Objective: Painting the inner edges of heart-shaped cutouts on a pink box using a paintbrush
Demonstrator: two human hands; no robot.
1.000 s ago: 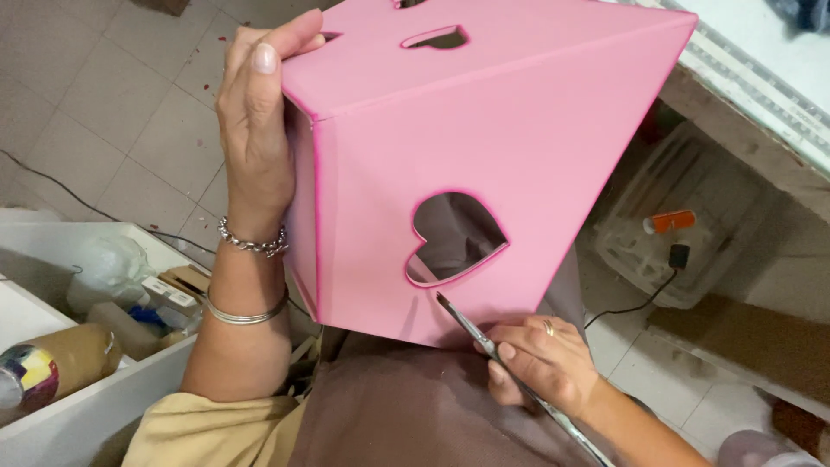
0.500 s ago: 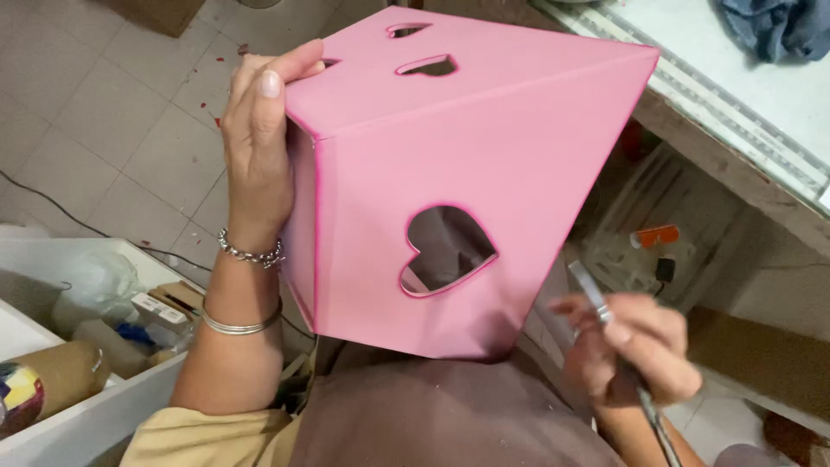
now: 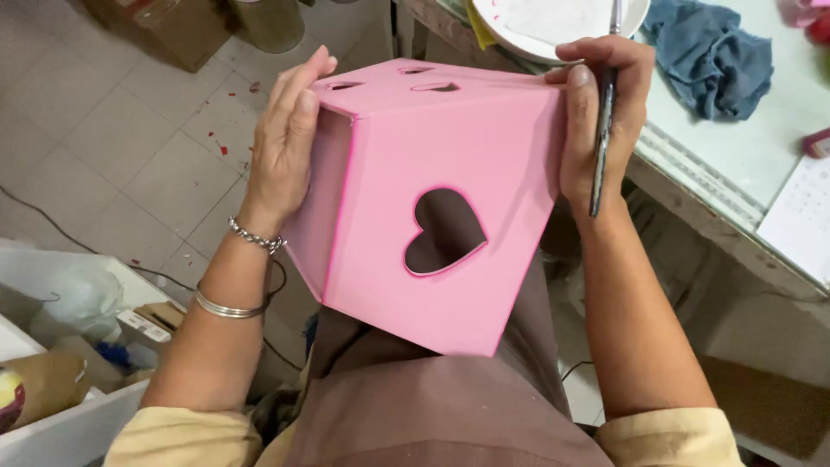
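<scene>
Pink box (image 3: 432, 225) with heart cutout (image 3: 445, 232) held tilted over lap, centre frame. Left hand (image 3: 290, 138) at 10 o'clock, fingers flat against side panel. Right hand (image 3: 601, 121) at 2 o'clock, fingers gripping opposite edge, thin brush (image 3: 603, 143) pinched alongside. Table (image 3: 743, 173) at 3 o'clock.

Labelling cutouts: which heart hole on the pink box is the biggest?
The heart cutout on the face towards the camera; the three on the top face by the left hand are small slits.

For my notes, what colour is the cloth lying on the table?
The cloth is dull blue, crumpled; the head view shows it.
</scene>
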